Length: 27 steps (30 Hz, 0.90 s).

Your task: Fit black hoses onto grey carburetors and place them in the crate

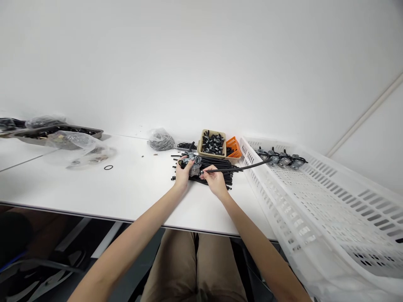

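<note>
A grey metal carburetor point(194, 165) is held just above a pile of black tubes point(218, 167) near the far edge of the worktop point(126, 197), with the left hand's point(181, 174) fingers curled around it. The right hand's point(215, 180) fingers pinch a black hose point(242, 168) beside it. Behind stand a beige tray point(222, 133) of black fittings point(213, 143) and an orange basket point(234, 147); a white crate point(302, 201) along the worktop's right edge holds more carburetors point(280, 158).

The scene was brightly and evenly lit, with diffuse light apparently from overhead; the white wall point(201, 63) was nearly washed out, and the white table point(132, 197) showed mild glare. The left hand point(182, 176) and right hand point(215, 181) cast only faint, soft shadows. The floor under the table was dark, and wide-angle distortion bowed and softened the white plastic crate point(315, 209) at lower right.
</note>
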### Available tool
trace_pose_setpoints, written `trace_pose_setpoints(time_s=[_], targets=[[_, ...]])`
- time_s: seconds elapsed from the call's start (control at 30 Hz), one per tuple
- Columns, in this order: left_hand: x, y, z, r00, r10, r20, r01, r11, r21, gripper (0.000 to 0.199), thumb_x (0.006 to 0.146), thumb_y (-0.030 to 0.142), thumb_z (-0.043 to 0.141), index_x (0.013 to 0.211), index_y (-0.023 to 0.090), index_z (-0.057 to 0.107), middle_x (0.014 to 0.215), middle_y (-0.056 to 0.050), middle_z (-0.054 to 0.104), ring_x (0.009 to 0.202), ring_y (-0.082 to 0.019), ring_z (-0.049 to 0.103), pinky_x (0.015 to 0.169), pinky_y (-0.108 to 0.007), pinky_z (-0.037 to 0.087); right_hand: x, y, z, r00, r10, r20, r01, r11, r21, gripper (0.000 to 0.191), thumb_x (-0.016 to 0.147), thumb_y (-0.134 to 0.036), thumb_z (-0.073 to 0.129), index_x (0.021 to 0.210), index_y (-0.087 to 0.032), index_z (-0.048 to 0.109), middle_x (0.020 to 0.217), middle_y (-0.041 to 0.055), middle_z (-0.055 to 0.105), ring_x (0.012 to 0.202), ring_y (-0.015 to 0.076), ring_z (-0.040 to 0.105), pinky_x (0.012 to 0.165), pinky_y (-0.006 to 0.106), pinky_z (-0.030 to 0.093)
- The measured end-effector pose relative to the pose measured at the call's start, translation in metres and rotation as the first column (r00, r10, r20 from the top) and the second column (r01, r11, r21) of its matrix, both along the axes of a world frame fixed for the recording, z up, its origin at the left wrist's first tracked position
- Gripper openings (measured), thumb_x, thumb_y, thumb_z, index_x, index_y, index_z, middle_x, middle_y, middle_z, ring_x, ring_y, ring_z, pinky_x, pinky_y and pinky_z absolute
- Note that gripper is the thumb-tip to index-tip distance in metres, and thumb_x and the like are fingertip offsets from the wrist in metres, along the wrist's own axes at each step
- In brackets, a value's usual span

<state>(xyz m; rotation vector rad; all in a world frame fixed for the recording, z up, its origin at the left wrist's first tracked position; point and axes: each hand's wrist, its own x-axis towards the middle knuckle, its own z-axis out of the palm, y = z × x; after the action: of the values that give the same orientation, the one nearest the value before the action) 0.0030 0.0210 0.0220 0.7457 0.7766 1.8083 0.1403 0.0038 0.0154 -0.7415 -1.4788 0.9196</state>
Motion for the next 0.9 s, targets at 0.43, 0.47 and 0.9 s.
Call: trace_pose_setpoints(time_s=[0.43,0.47,0.9], targets=[[0.0014,-0.0027,0.0048,0.999,-0.011,0.04,0.012,1.0,-0.013,0.05,0.059,0.036,0.081,0.099,0.02,0.056,0.09,-0.001,0.064,0.075,-0.014,0.062,0.07,-0.028,0.05,-0.0064,-0.002,-0.0006,0.999,0.03,-0.025,-0.03,0.999,-0.013,0.031,0.077,-0.05,0.065,0.079,-0.021,0.054,0.064,-0.0008,0.061,0.063,0.0148,0.063,0.069,0.033,0.054],[0.0018,-0.0036,0.0061,0.998,-0.028,0.058,0.029,0.999,-0.02,0.05,0.059,0.036,0.081,0.099,0.02,0.055,0.09,-0.001,0.063,0.074,-0.014,0.062,0.068,-0.028,0.05,-0.0062,-0.003,0.0001,0.999,0.041,-0.033,-0.042,0.999,-0.026,0.032,0.076,-0.051,0.066,0.079,-0.022,0.054,0.065,-0.0006,0.062,0.064,0.0149,0.064,0.069,0.033,0.054],[0.0008,0.0044,0.0001,0.999,0.046,-0.001,-0.046,0.999,0.02,0.05,0.061,0.042,0.08,0.101,0.022,0.057,0.094,-0.002,0.063,0.08,-0.015,0.061,0.071,-0.029,0.049,-0.004,0.0015,0.0011,0.998,0.033,-0.06,-0.036,0.998,-0.043,0.036,0.074,-0.054,0.067,0.079,-0.022,0.052,0.064,-0.0013,0.062,0.062,0.014,0.063,0.066,0.031,0.054]])
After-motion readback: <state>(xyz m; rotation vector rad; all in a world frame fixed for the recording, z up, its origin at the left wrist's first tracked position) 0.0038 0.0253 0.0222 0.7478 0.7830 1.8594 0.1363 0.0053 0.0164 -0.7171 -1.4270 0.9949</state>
